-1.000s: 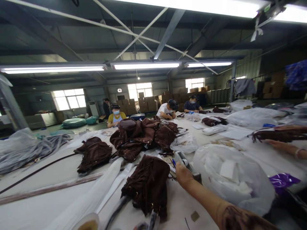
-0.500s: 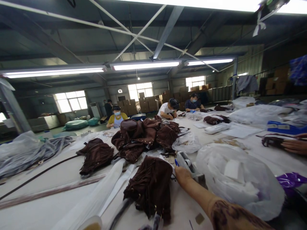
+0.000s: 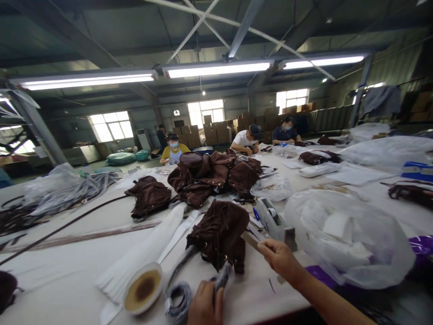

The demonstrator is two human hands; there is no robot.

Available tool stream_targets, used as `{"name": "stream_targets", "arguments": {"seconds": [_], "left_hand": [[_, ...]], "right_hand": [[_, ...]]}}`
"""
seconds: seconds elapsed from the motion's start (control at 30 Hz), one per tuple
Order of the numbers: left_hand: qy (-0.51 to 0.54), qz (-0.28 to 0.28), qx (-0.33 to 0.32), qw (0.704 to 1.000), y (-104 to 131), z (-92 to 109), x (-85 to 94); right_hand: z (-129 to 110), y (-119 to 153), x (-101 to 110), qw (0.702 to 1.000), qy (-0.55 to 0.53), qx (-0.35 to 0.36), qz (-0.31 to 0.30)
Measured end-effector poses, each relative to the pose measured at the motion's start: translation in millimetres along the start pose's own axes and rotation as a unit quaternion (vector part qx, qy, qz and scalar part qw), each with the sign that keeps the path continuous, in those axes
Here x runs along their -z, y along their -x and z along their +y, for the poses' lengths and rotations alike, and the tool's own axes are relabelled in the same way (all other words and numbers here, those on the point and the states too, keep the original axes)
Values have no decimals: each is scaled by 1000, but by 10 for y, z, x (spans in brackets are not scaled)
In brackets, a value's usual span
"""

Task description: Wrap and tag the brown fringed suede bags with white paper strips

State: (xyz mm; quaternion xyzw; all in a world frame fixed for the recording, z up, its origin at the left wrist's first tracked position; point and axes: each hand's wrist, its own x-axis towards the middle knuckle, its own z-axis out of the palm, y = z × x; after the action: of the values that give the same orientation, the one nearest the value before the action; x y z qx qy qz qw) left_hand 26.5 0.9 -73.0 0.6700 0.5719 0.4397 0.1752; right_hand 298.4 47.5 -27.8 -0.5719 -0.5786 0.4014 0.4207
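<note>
My right hand (image 3: 279, 257) pinches a flat tan strip (image 3: 251, 240) that points toward a dark brown fringed bag (image 3: 221, 230). At the bottom edge, my left hand (image 3: 205, 304) is closed around a plastic-wrapped strap (image 3: 223, 276) attached near the bag's lower end. Beside my left hand lies a wrapped coil (image 3: 178, 301). A white bowl (image 3: 143, 288) with brownish contents stands to its left. A grey tape dispenser (image 3: 269, 220) and a blue pen (image 3: 256, 214) lie beyond my right hand.
Several brown bags (image 3: 214, 174) are heaped mid-table. A large clear plastic bag (image 3: 348, 234) bulges on the right. Wrapped straps (image 3: 81, 189) lie at the left. Across the table, people (image 3: 174, 148) sit working. A blue box (image 3: 416, 171) is at far right.
My left hand has come into view at the bottom, on the wrapped strap. My right hand has moved back from the pen and dispenser and now holds the tan strip. The view has shifted.
</note>
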Motion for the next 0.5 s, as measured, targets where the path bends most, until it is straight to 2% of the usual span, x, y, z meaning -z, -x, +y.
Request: {"name": "stream_targets", "arguments": {"seconds": [0.07, 0.1, 0.17, 0.23, 0.33, 0.4, 0.5], "left_hand": [[73, -68, 101, 990, -86, 146, 103], [123, -111, 174, 971, -137, 228, 160], [230, -147, 291, 917, -236, 377, 259], [320, -148, 359, 864, -304, 480, 317], [395, -133, 402, 816, -322, 527, 321], [413, -120, 410, 804, -294, 509, 294], [420, -105, 411, 802, -241, 476, 264]], "right_hand": [[13, 292, -158, 995, -67, -47, -48], [16, 415, -237, 994, -72, -56, -65], [13, 594, -381, 993, -60, -54, -82], [-5, 681, -502, 992, -59, -64, -89], [-41, 690, -649, 985, -93, -105, -95], [-54, 669, -732, 980, -116, -127, -95], [-51, 656, -821, 980, -117, -132, -89]]}}
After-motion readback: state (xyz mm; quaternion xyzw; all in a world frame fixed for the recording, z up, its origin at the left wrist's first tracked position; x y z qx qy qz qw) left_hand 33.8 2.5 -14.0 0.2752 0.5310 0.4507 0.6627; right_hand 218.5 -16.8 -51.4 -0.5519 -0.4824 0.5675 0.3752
